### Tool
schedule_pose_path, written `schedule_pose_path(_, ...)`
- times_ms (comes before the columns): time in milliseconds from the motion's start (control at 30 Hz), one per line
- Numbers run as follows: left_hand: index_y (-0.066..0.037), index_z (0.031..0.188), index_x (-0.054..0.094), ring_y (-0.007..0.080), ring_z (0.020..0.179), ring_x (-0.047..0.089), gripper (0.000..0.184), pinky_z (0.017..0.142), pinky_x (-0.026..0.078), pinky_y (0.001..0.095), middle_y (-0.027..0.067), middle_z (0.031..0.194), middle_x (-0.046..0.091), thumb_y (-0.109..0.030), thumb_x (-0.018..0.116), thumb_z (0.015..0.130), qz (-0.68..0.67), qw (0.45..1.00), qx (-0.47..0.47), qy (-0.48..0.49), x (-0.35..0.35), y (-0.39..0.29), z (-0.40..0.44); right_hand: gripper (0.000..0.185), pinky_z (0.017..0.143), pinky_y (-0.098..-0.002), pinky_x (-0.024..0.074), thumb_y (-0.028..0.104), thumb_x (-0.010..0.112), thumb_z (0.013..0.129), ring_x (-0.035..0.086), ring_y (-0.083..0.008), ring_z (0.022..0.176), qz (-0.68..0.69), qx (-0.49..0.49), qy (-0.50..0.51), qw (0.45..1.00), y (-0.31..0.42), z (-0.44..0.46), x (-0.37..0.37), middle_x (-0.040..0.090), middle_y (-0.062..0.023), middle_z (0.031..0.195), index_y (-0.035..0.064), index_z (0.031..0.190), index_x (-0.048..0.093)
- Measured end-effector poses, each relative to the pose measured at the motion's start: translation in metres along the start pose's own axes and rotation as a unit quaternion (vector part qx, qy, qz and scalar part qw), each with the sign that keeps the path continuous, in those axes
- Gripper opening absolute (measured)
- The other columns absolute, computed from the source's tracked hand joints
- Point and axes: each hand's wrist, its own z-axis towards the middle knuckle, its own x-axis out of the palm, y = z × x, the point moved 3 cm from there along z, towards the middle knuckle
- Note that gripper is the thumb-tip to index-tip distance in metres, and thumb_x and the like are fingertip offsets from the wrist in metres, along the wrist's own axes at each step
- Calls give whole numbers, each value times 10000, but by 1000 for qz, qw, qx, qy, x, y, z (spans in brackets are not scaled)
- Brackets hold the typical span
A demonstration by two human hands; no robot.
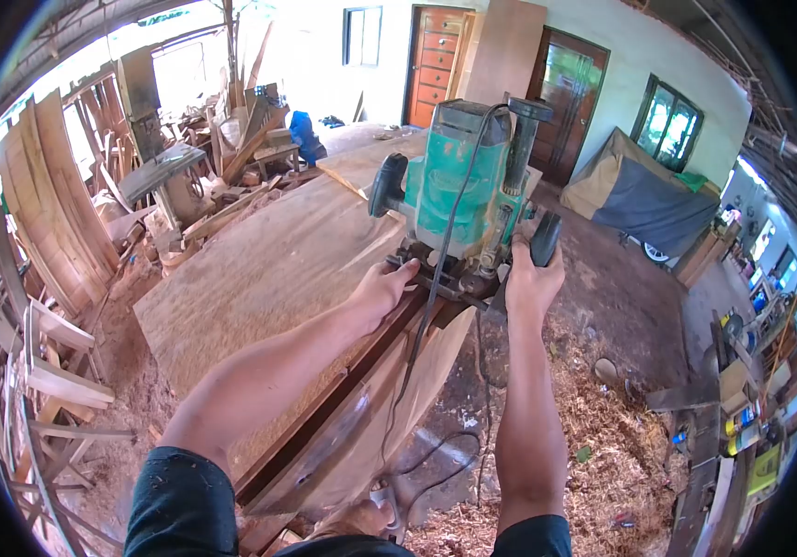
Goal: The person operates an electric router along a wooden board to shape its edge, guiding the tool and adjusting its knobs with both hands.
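Note:
A green router [459, 181] with black side handles stands upright on a long reddish-brown wooden piece [333, 408], which lies along the edge of a wide wooden board [231, 278]. My left hand [384, 290] is closed on the left front of the router's base, thumb on top. Beside the right handle [545, 239], my right hand [533, 278] has its fingers wrapped against the router's right side; some of them are hidden behind it. A black power cord [443, 251] hangs down the router's front. The cutting bit is hidden.
Wood shavings [593, 446] cover the floor at the right. Scrap wood [240, 139] and a bench machine [161, 172] stand at the back left. A covered vehicle [644, 200] is at the back right. Cord loops [445, 455] lie below the board. Cluttered shelving [742, 399] stands far right.

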Motion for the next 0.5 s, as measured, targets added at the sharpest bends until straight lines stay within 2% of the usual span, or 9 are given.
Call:
schedule_pose_path(100, -4, 1046, 661, 139, 822, 608, 376, 721, 470, 305, 75, 965, 682, -365, 583, 980, 3, 1000, -24, -11, 6, -2, 9, 183, 485, -253, 401, 141, 685, 835, 501, -58, 549, 13, -5, 2, 1000, -7, 11, 1, 541, 13, 687, 4, 899, 583)
schedule_pose_path(200, -2, 1043, 659, 130, 807, 584, 373, 702, 453, 297, 64, 934, 675, -362, 589, 976, -5, 1000, -8, 22, 5, 7, 33, 196, 473, -249, 414, 79, 712, 834, 528, -73, 562, 61, 39, 16, 997, -27, 27, 2, 591, -20, 742, 4, 960, 582)
schedule_pose_path(300, -7, 1040, 660, 124, 759, 547, 371, 663, 429, 309, 44, 892, 658, -367, 595, 972, 14, 999, 31, 8, 12, 8, 46, 192, 464, -249, 409, 72, 707, 839, 518, -71, 542, 48, 27, 9, 998, -34, 40, 2, 583, -13, 731, 7, 966, 579)
schedule_pose_path(333, -8, 1045, 660, 133, 757, 551, 375, 673, 431, 334, 42, 894, 658, -370, 597, 971, 80, 996, 30, -5, 8, 15, 60, 184, 454, -245, 400, 81, 703, 845, 511, -67, 529, 43, 34, 13, 998, -34, 43, 3, 580, -10, 729, 11, 964, 582)
schedule_pose_path(433, -47, 1045, 692, 91, 703, 602, 346, 613, 466, 276, 23, 920, 701, -367, 575, 985, 8, 1000, -15, 19, 17, 14, 72, 177, 445, -243, 394, 87, 696, 843, 510, -66, 525, 35, 34, 19, 999, -43, 61, 3, 585, -13, 731, 10, 958, 586)
schedule_pose_path(467, -48, 1052, 675, 83, 654, 596, 337, 562, 457, 283, 16, 884, 699, -365, 590, 978, 34, 999, 3, -7, 21, 6, 69, 175, 463, -252, 399, 96, 690, 834, 512, -68, 538, 16, 37, 10, 999, -45, 65, 3, 586, -12, 731, 7, 951, 594)
schedule_pose_path(500, -52, 1056, 668, 85, 651, 599, 331, 554, 456, 280, 19, 882, 699, -364, 590, 979, 12, 1000, -3, 6, 24, 5, 71, 176, 472, -256, 403, 97, 688, 832, 513, -69, 546, -1, 20, 11, 1000, -46, 67, 3, 584, -10, 733, 5, 950, 596)
